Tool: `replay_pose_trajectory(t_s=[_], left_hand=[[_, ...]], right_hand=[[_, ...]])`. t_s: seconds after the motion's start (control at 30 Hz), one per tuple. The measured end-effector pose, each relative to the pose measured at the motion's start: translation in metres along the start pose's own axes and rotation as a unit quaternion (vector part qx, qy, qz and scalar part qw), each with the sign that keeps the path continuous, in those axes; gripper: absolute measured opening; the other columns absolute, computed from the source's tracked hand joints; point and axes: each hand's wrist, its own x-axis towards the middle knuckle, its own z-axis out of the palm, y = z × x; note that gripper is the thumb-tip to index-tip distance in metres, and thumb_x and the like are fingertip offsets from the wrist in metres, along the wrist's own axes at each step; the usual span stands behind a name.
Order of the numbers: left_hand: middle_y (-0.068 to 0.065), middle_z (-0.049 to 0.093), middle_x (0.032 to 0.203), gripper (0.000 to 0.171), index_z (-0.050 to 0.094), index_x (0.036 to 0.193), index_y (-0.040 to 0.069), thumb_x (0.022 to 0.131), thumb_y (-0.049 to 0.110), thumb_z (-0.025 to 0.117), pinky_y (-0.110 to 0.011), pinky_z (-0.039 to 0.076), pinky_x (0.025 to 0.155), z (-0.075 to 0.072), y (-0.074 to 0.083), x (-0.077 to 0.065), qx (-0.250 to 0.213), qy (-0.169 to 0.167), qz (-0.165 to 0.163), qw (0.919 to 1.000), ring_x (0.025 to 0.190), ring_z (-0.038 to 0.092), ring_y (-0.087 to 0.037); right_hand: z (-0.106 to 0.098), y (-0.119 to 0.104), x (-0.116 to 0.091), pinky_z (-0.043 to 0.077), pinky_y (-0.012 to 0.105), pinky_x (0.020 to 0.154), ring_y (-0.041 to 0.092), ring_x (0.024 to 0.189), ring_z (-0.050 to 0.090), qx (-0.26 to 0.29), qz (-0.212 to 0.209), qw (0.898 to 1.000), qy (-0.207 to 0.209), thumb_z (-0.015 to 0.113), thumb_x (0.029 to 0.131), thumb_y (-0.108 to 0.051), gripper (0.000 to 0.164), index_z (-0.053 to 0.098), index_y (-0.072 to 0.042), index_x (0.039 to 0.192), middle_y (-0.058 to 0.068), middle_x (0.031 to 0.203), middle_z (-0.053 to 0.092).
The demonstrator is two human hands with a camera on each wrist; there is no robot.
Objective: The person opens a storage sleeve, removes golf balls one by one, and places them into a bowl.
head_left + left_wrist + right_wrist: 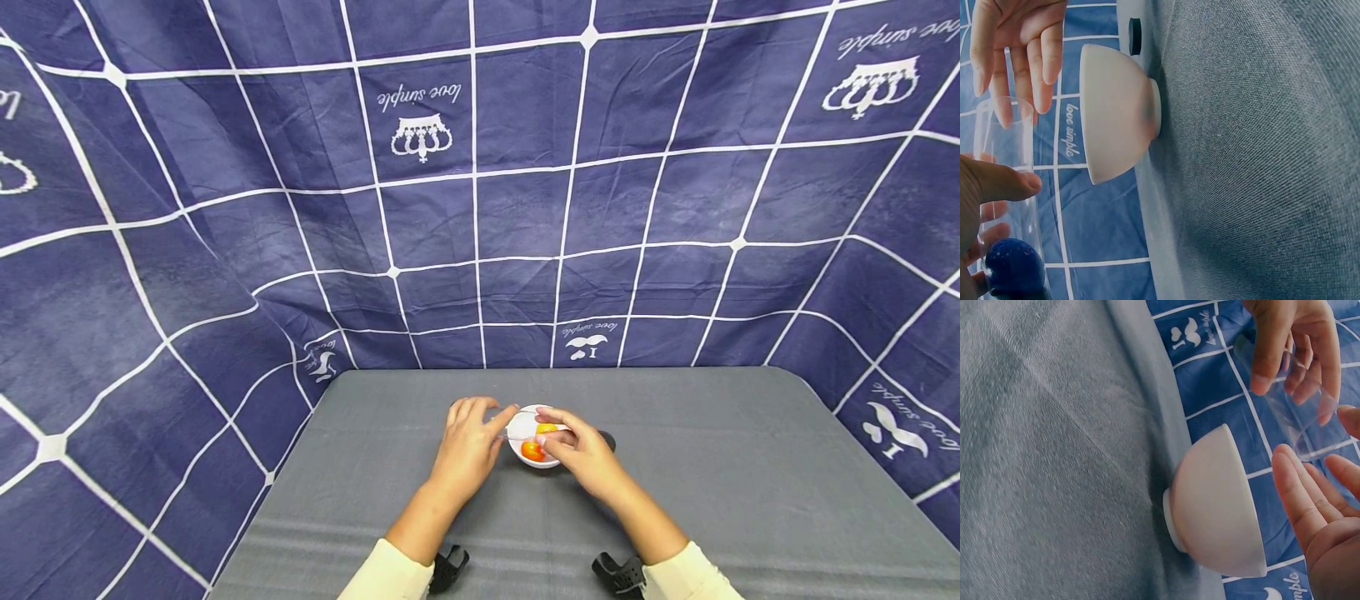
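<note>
My left hand (468,437) grips a clear plastic tube (1016,144) lying sideways above the white bowl (522,427). A dark blue ball (1013,269) sits in the tube's end on the left hand's side. Beside the other end is my right hand (585,450), fingers loosely extended and apart (1329,531); whether it touches the tube rim, I cannot tell. Inside the bowl lie an orange ball (533,451) and a yellow ball (547,428), partly covered by the right fingers. Both wrist views show only the bowl's outer wall.
The bowl stands on a grey cloth-covered table (375,467). A black round object (608,440) lies right of the bowl, partly behind the right hand. Blue checked curtain cloth (517,217) hangs around the table's back and sides.
</note>
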Motion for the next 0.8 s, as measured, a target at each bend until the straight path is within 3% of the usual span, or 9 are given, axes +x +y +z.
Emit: replay_pose_trajectory(t_s=[0.2, 0.43, 0.67, 0.8], left_hand=[[-0.005, 0.065, 0.115, 0.059, 0.070, 0.126, 0.027, 0.073, 0.009, 0.087, -0.049, 0.042, 0.107, -0.0008, 0.0009, 0.0000, 0.014, 0.006, 0.012, 0.9998, 0.110, 0.060, -0.026], [-0.006, 0.066, 0.112, 0.057, 0.072, 0.122, 0.025, 0.071, 0.004, 0.085, -0.050, 0.043, 0.105, -0.0015, 0.0014, 0.0010, 0.020, 0.028, 0.038, 0.9987, 0.108, 0.060, -0.026], [-0.004, 0.065, 0.109, 0.054, 0.072, 0.121, 0.027, 0.073, 0.006, 0.083, -0.049, 0.043, 0.105, -0.0007, 0.0016, 0.0006, 0.029, 0.038, 0.045, 0.9978, 0.107, 0.060, -0.025], [-0.004, 0.065, 0.111, 0.057, 0.072, 0.122, 0.026, 0.070, 0.005, 0.085, -0.050, 0.043, 0.105, 0.0000, 0.0021, 0.0003, 0.026, 0.032, 0.045, 0.9981, 0.108, 0.060, -0.026]], right_hand=[[0.0052, 0.0006, -0.0007, 0.060, 0.028, 0.087, 0.016, 0.104, 0.071, 0.005, 0.026, 1.000, 0.016, 0.065, 0.096, -0.006, 0.047, 0.051, 0.006, 0.140, 0.034, 0.135, 0.055], [0.0089, 0.0035, -0.0014, 0.060, 0.037, 0.087, 0.023, 0.104, 0.072, 0.007, 0.037, 0.999, 0.035, 0.064, 0.096, -0.004, 0.042, 0.053, 0.004, 0.136, 0.030, 0.132, 0.057], [0.0101, 0.0044, -0.0031, 0.058, 0.022, 0.085, 0.016, 0.105, 0.072, 0.019, 0.037, 0.998, 0.040, 0.063, 0.096, -0.001, 0.041, 0.054, 0.005, 0.135, 0.032, 0.131, 0.056], [0.0093, 0.0033, -0.0045, 0.058, 0.022, 0.084, 0.012, 0.103, 0.071, 0.023, 0.022, 0.999, 0.036, 0.064, 0.096, -0.002, 0.041, 0.053, 0.007, 0.134, 0.035, 0.130, 0.055]])
